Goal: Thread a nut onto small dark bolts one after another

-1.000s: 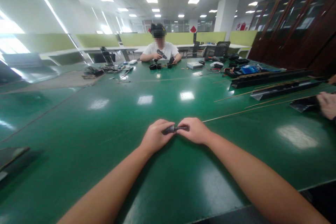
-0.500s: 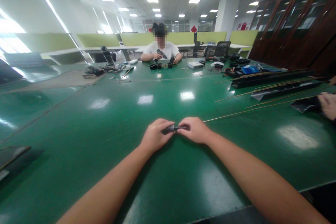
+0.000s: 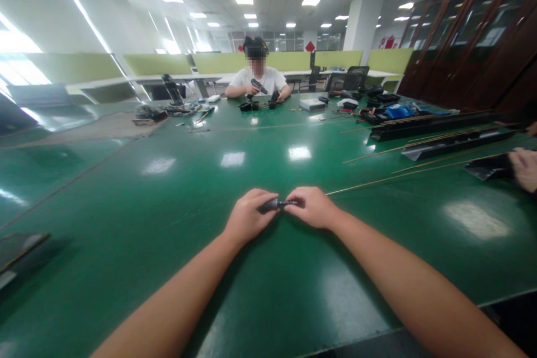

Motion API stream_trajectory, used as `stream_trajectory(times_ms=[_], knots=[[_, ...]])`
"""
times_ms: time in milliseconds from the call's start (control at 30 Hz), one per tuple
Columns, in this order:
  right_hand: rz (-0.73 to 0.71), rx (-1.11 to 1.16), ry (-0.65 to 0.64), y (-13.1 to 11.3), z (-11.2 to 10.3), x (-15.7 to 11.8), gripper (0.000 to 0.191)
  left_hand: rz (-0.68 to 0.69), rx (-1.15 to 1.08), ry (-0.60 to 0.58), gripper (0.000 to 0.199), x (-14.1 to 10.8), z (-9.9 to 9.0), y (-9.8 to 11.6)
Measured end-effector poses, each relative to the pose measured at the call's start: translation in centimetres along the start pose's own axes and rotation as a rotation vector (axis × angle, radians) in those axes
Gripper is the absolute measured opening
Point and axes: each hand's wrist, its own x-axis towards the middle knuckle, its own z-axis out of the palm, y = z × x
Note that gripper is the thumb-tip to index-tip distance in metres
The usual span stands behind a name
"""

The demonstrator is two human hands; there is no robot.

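Just in front of me, over the green tabletop (image 3: 168, 224), both hands meet at one small dark object. My left hand (image 3: 251, 213) is closed around a short dark cylindrical piece (image 3: 271, 205) with a greyish end. From its right end a thinner dark stem (image 3: 286, 203) reaches into the fingers of my right hand (image 3: 309, 208), which pinch it. Fingers cover part of both pieces, so I cannot tell their exact kind. A long thin brass-coloured rod (image 3: 361, 185) runs from behind my right hand toward the right.
Black channel-shaped profiles (image 3: 453, 144) and more thin rods lie at the right, near another person's hand (image 3: 524, 169). Across the table a person (image 3: 258, 75) holds a dark tool. Clutter (image 3: 394, 109) sits at the far right, and a flat dark panel (image 3: 20, 249) at the left edge.
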Motion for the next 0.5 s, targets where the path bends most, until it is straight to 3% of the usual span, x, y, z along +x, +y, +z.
stream_trajectory(times_ms=[500], knots=[[0.005, -0.013, -0.004, 0.00, -0.39, -0.02, 0.013, -0.035, -0.005, 0.005, 0.026, 0.01, -0.09, -0.16]])
